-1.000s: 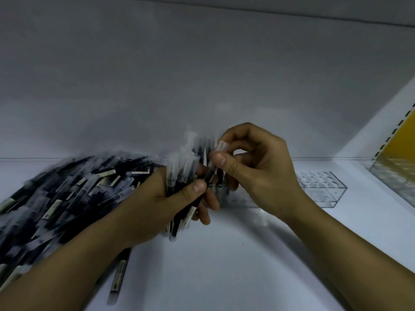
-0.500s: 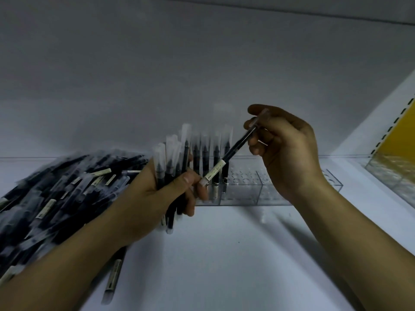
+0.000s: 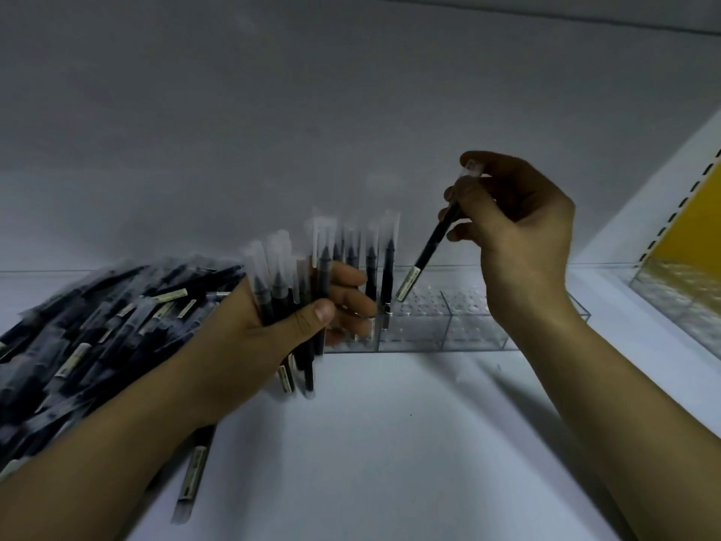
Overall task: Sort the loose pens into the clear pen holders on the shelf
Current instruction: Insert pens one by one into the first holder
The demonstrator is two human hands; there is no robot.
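Observation:
My left hand (image 3: 257, 337) grips a bundle of black pens (image 3: 290, 290) with clear caps, held upright just left of the clear pen holder (image 3: 444, 326). My right hand (image 3: 519, 228) pinches a single black pen (image 3: 429, 247) near its capped top, tilted with its labelled lower end hanging just above the holder's holes. A few pens (image 3: 384, 275) stand upright in the holder's left end, partly behind my left fingers. A big pile of loose pens (image 3: 89, 329) lies on the white shelf to the left.
One loose pen (image 3: 193, 478) lies on the shelf (image 3: 390, 443) under my left forearm. A second clear holder (image 3: 679, 294) sits at the far right beside a yellow panel (image 3: 686, 228). The grey back wall rises close behind the holders.
My right hand pulled one pen out of the bundle, lifted it and carried it right, over the holder. My left hand stayed on the bundle.

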